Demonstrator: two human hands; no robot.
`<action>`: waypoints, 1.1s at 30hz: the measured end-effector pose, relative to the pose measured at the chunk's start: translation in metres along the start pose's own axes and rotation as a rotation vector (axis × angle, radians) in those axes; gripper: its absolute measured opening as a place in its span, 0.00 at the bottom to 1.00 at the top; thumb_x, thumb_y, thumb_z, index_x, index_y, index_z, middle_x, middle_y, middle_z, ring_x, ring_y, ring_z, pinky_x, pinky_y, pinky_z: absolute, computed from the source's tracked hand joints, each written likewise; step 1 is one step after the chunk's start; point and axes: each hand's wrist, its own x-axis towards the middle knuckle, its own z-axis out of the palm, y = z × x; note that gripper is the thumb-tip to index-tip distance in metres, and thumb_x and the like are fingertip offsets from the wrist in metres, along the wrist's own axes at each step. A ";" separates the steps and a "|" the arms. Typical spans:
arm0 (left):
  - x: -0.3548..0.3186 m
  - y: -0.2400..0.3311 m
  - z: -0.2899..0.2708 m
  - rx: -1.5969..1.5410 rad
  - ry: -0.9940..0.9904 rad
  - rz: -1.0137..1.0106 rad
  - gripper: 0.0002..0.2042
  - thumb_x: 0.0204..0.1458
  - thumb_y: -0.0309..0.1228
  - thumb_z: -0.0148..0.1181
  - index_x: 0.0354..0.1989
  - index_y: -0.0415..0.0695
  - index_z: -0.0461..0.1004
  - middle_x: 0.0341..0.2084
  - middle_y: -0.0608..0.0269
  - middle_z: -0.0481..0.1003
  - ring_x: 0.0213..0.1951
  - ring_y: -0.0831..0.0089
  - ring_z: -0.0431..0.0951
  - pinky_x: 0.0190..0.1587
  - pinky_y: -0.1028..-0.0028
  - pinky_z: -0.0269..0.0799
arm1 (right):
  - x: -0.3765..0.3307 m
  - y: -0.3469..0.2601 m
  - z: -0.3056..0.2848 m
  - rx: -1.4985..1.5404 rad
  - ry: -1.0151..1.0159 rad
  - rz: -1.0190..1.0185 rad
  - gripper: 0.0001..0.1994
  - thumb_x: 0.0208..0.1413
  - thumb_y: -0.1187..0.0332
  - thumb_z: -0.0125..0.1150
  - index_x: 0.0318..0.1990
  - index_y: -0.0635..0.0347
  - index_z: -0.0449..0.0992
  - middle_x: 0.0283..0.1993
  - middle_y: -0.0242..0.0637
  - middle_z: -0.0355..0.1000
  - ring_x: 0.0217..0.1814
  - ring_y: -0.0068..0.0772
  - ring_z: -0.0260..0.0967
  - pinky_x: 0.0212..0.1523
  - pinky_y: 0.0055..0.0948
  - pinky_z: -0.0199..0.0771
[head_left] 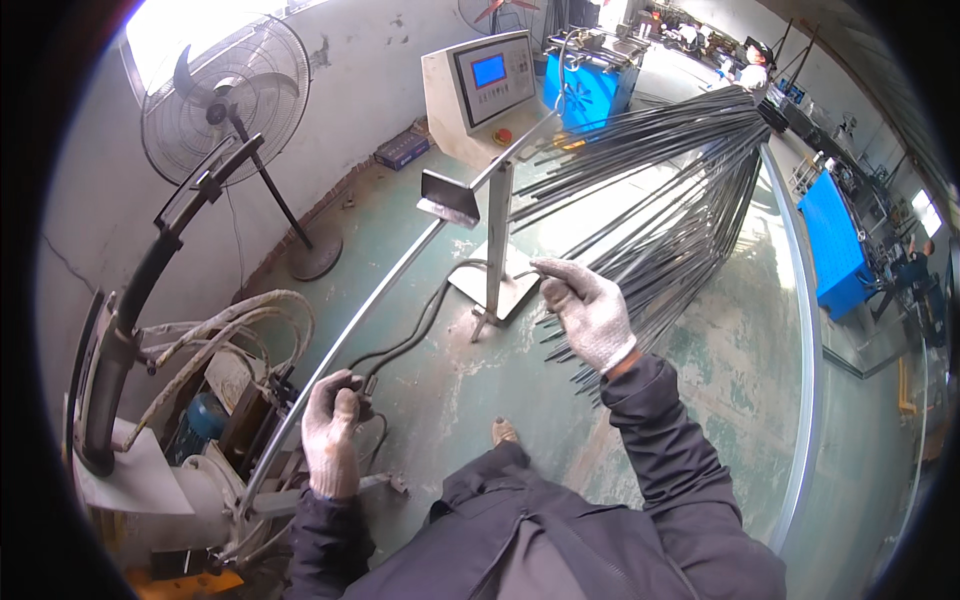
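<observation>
My left hand point(333, 432), in a whitish work glove with grey fingertips, is raised beside a long, slanting metal rail point(385, 285). Its fingers are curled in against the thumb, and whatever they may hold is hidden. Further right and farther out, my right hand point(592, 315), in a similar glove, has its fingers bent toward the thumb, pointing left. I cannot make out anything between them. Behind and beside the right hand, a large bundle of long dark rods point(650, 215) fans out toward me. A small dark metal plate point(449, 197) sits on the rail.
A control box point(490, 90) with a blue screen stands on a post point(495, 235) ahead. At left are a bending machine with hoses point(225, 325) and a standing fan point(225, 105). Black cables point(420, 325) cross the floor. A pale metal bar point(808, 340) curves along the right; another person point(752, 75) stands far off.
</observation>
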 end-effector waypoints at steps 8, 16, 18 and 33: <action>0.156 -0.001 0.130 -0.037 -0.066 -0.100 0.34 0.80 0.57 0.63 0.74 0.36 0.74 0.66 0.54 0.78 0.55 0.62 0.86 0.60 0.60 0.86 | 0.163 0.036 -0.065 -0.042 -0.131 0.207 0.13 0.82 0.70 0.66 0.65 0.65 0.84 0.44 0.32 0.85 0.41 0.18 0.77 0.46 0.24 0.81; 0.247 -0.016 0.201 0.155 -0.020 -0.193 0.51 0.72 0.69 0.65 0.85 0.35 0.63 0.75 0.49 0.74 0.66 0.59 0.83 0.66 0.59 0.84 | 0.350 0.107 -0.011 -0.316 -0.586 -0.091 0.11 0.74 0.64 0.69 0.51 0.61 0.90 0.48 0.46 0.89 0.52 0.52 0.88 0.54 0.42 0.86; 0.262 -0.015 0.226 0.252 0.045 -0.196 0.54 0.69 0.74 0.64 0.84 0.34 0.66 0.75 0.35 0.77 0.74 0.46 0.80 0.76 0.57 0.75 | 0.397 0.129 0.013 -0.341 -0.748 -0.295 0.11 0.75 0.63 0.70 0.52 0.60 0.91 0.44 0.47 0.89 0.46 0.47 0.89 0.50 0.40 0.86; 0.319 0.028 0.298 -0.129 0.500 -0.549 0.40 0.53 0.22 0.72 0.79 0.31 0.69 0.72 0.49 0.75 0.73 0.61 0.76 0.79 0.63 0.69 | 0.493 0.216 0.167 -0.388 -1.844 -0.250 0.19 0.72 0.54 0.66 0.49 0.63 0.90 0.45 0.56 0.88 0.50 0.63 0.87 0.56 0.57 0.84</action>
